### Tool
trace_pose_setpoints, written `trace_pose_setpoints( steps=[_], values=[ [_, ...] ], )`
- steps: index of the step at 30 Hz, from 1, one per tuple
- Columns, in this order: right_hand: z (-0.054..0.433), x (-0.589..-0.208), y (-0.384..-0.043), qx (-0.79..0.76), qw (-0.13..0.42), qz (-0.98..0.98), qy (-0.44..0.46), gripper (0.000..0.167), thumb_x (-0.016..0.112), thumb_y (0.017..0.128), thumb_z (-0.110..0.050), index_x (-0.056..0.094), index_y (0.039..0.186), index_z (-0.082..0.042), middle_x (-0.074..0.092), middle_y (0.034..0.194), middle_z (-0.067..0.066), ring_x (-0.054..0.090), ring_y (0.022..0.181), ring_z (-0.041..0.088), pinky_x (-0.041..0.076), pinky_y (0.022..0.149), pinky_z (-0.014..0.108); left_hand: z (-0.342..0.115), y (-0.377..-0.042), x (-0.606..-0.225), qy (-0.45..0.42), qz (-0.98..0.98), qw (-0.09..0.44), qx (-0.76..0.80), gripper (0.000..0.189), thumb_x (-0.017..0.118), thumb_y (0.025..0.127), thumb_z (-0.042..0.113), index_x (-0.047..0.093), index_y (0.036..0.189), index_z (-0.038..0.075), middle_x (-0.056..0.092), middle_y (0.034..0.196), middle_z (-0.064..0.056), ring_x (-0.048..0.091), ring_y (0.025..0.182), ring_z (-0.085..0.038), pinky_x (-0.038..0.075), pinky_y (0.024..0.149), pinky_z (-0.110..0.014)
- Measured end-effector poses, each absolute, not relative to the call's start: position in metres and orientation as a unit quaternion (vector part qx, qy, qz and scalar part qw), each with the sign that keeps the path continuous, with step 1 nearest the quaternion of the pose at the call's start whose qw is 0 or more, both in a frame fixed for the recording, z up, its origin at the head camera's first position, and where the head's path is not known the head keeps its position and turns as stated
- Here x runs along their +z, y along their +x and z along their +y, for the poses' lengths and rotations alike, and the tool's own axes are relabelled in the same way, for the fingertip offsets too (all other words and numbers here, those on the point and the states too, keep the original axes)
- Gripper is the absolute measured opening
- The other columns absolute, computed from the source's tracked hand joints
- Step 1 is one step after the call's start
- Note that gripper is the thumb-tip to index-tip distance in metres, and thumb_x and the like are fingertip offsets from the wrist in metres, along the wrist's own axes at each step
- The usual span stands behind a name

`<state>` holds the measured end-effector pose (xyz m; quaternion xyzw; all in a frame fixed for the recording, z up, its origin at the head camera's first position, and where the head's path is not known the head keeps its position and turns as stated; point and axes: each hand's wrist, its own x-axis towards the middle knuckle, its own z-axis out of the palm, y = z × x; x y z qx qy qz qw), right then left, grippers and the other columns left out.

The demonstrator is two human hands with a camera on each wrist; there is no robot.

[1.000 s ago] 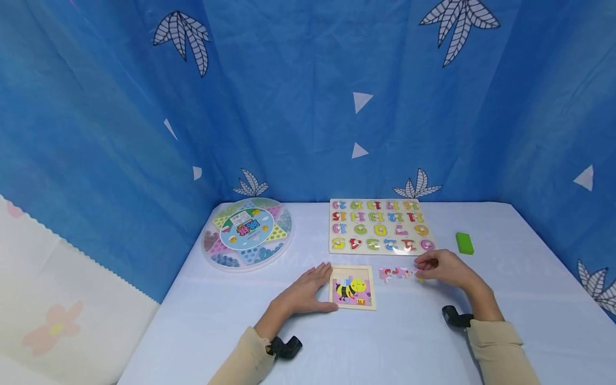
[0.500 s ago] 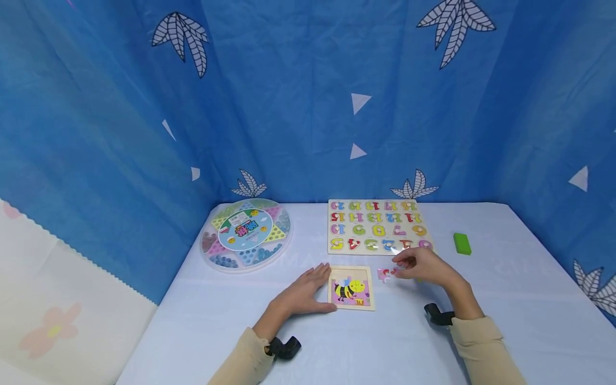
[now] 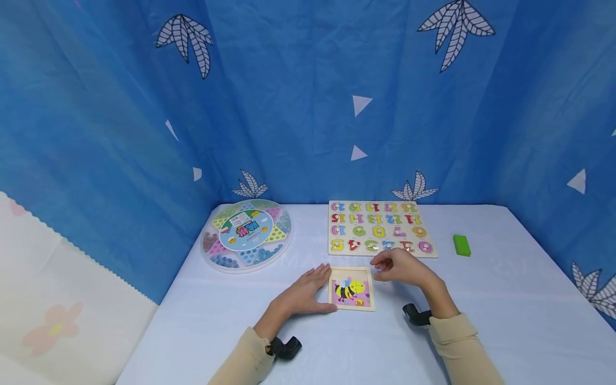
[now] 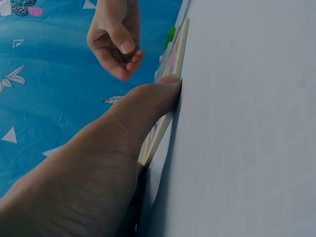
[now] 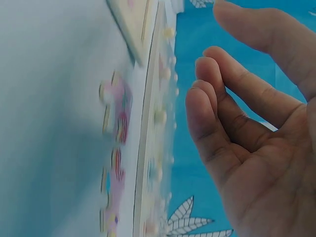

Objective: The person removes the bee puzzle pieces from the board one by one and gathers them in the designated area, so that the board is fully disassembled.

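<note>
A small wooden tray puzzle (image 3: pixel 351 268) lies on the table, with bee-picture pieces (image 3: pixel 349 290) in its nearer part and bare wood along the far strip. My left hand (image 3: pixel 305 293) rests at its left side, fingers reaching the far corner and thumb touching the near one. In the left wrist view the thumb (image 4: pixel 148 101) presses the tray's edge. Just right of the tray hovers my right hand (image 3: pixel 401 267), fingers loosely bent, thumb apart, nothing between them. Pink jigsaw pieces (image 5: pixel 121 106) lie on the table in the right wrist view; the right hand mostly hides them from the head view.
Behind the tray lies a wooden number board (image 3: pixel 366 238) with colourful knobbed numerals. A round Chinese checkers set (image 3: pixel 246 231) sits at the back left. A green block (image 3: pixel 462 245) is at the back right. Blue curtains (image 3: pixel 308 107) stand behind the white table.
My right hand has moved left, from the far end of the row of loose pieces to beside the tray. The left hand and the tray have stayed in place.
</note>
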<state>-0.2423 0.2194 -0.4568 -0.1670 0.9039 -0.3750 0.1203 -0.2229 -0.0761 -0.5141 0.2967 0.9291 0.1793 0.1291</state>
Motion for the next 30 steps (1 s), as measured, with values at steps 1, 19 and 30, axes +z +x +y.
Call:
trace_pose_setpoints(
  steps=[1, 19, 30],
  values=[
    [0.217, -0.457, -0.243, -0.373, 0.122, 0.904, -0.169, 0.032, 0.082, 0.076, -0.017, 0.072, 0.104, -0.004, 0.067, 0.091, 0.004, 0.056, 0.079, 0.016, 0.053, 0.069, 0.021, -0.076, -0.223, -0.514, 0.295, 0.929, 0.13, 0.18, 0.099, 0.06, 0.082, 0.068, 0.024, 0.155, 0.012, 0.019, 0.164, 0.001, 0.014, 0.153, -0.015, 0.017, 0.125, -0.039],
    [0.18, -0.465, -0.248, -0.375, 0.141, 0.895, -0.197, 0.032, 0.081, 0.077, -0.017, 0.072, 0.104, -0.004, 0.066, 0.089, 0.002, 0.055, 0.078, 0.015, 0.052, 0.069, 0.021, -0.076, -0.225, -0.517, 0.3, 0.927, 0.129, 0.182, 0.099, 0.058, 0.083, 0.07, 0.023, 0.156, 0.012, 0.018, 0.164, 0.001, 0.013, 0.153, -0.015, 0.017, 0.125, -0.04],
    [0.159, -0.47, -0.248, -0.373, 0.164, 0.887, -0.217, 0.029, 0.081, 0.076, -0.014, 0.072, 0.103, -0.006, 0.066, 0.086, 0.0, 0.056, 0.075, 0.014, 0.051, 0.067, 0.021, -0.077, -0.227, -0.517, 0.306, 0.927, 0.128, 0.174, 0.099, 0.057, 0.084, 0.069, 0.021, 0.156, 0.012, 0.017, 0.164, 0.0, 0.013, 0.153, -0.016, 0.016, 0.126, -0.039]
  ],
)
